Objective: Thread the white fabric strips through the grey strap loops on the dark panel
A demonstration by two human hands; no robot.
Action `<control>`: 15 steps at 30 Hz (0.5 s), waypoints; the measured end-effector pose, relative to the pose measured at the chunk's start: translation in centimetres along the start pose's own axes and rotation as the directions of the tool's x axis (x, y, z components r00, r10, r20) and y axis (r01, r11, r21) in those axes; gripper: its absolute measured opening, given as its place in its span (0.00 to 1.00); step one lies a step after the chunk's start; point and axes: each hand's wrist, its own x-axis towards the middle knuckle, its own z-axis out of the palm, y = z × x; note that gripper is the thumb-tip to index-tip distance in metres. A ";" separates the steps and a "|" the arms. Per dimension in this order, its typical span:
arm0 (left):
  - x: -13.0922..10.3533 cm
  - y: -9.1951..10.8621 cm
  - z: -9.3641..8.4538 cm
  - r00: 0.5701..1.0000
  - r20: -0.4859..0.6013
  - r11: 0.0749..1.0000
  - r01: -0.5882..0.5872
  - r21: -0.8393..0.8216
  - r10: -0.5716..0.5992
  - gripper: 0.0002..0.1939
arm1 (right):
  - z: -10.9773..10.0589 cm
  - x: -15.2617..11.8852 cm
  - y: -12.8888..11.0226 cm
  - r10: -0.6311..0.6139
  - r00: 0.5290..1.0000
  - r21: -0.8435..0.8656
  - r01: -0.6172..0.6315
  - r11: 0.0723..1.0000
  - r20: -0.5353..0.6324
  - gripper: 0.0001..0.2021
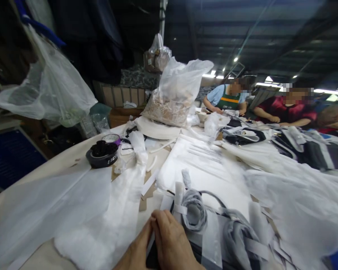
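At the bottom centre our two hands (160, 243) press together, pinching the edge of a clear packet (211, 240) holding coiled grey straps (195, 212), pinning it flat on the tabletop (67, 157) beside white fabric (115, 217).

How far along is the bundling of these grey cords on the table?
One grey cord coil already looks wound and banded with a white strip. Both hands, left hand and right hand, pinch the edge of a dark flat piece at the coil. A second grey bundle lies alongside, also strapped. Loose white strips lie unused on the table; I cannot tell how much remains.
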 end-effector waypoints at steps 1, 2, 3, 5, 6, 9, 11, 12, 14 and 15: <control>0.9 0.2 0.2 0.998 0.051 0.999 0.033 -0.005 -0.033 0.40 | -0.2 0.2 -0.1 0.023 1.000 0.032 -0.024 0.999 0.020 0.10; 1.6 0.4 0.3 0.993 0.099 0.998 0.065 -0.014 -0.064 0.40 | -0.4 0.4 -0.2 0.046 0.999 0.050 -0.047 0.998 0.021 0.11; 2.2 0.7 0.3 0.987 0.138 0.996 0.090 -0.026 -0.085 0.39 | -0.5 0.6 -0.4 0.060 0.998 0.058 -0.061 0.996 0.014 0.11; 2.9 1.4 0.2 0.978 0.184 0.994 0.105 -0.038 -0.096 0.34 | -1.1 1.0 -0.9 0.053 0.999 0.080 -0.054 0.995 0.002 0.12; 3.0 1.8 0.0 0.977 0.196 0.995 0.093 -0.045 -0.082 0.32 | -1.6 1.0 -1.1 0.039 0.999 0.100 -0.038 0.994 -0.011 0.12; 2.7 2.4 -0.4 0.974 0.225 0.975 0.055 -0.213 -0.006 0.38 | -5.0 -0.9 -1.2 -0.034 0.991 0.152 0.054 0.987 -0.130 0.14; 2.3 2.4 -0.5 0.973 0.232 0.903 0.108 -0.417 -0.009 0.53 | -7.9 -4.2 0.0 -0.029 0.962 0.092 0.057 0.994 -0.272 0.15; 2.2 2.4 -0.5 0.971 0.235 0.858 0.150 -0.491 -0.035 0.60 | -9.2 -6.3 0.9 0.023 0.944 0.026 -0.015 1.000 -0.330 0.16; 2.0 2.4 -0.4 0.969 0.226 0.818 0.209 -0.537 -0.099 0.68 | -10.8 -10.7 3.2 0.248 0.853 -0.006 -0.283 0.959 -0.460 0.17; 1.9 2.4 -0.4 0.970 0.211 0.818 0.215 -0.533 -0.118 0.68 | -11.1 -12.7 4.3 0.377 0.778 0.038 -0.416 0.909 -0.502 0.20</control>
